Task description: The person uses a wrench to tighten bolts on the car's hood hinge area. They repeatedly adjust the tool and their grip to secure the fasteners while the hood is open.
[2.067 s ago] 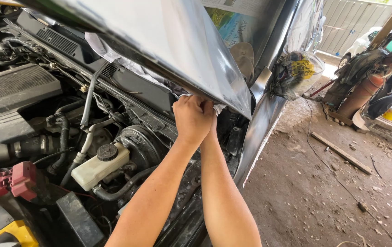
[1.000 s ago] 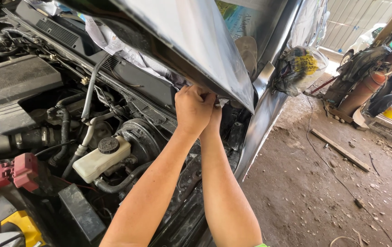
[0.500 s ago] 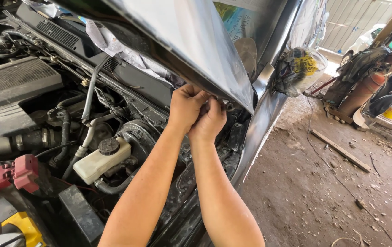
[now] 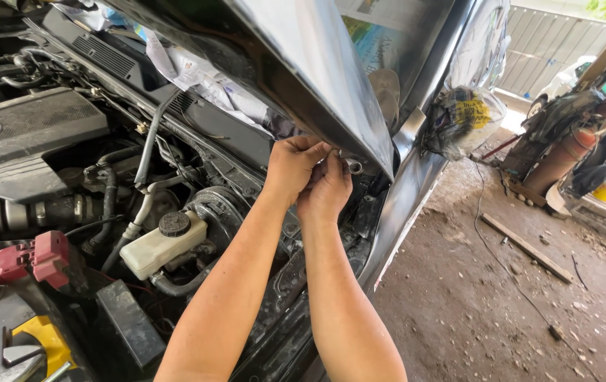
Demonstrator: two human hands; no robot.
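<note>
Both my hands are raised to the rear corner of the open dark car hood (image 4: 296,64), right under its lower edge. My left hand (image 4: 292,166) has its fingers pinched on that hood edge. My right hand (image 4: 327,189) sits just beside it, touching it, with fingers curled up at a small round metal part (image 4: 355,167) by the hood hinge. What the fingertips grip is mostly hidden. Crumpled paper (image 4: 197,74) is tucked along the cowl behind my hands.
The engine bay lies to the left: a white fluid reservoir with a black cap (image 4: 161,244), hoses, a grey engine cover (image 4: 27,134), and a battery with a red terminal cover (image 4: 27,260). The fender (image 4: 405,201) runs beside my arms. To the right there is dirt floor with a wooden plank (image 4: 526,247) and junk.
My right hand has come out from behind the left and now sits beside it at the hood corner. Both hands stay at the same spot under the edge.
</note>
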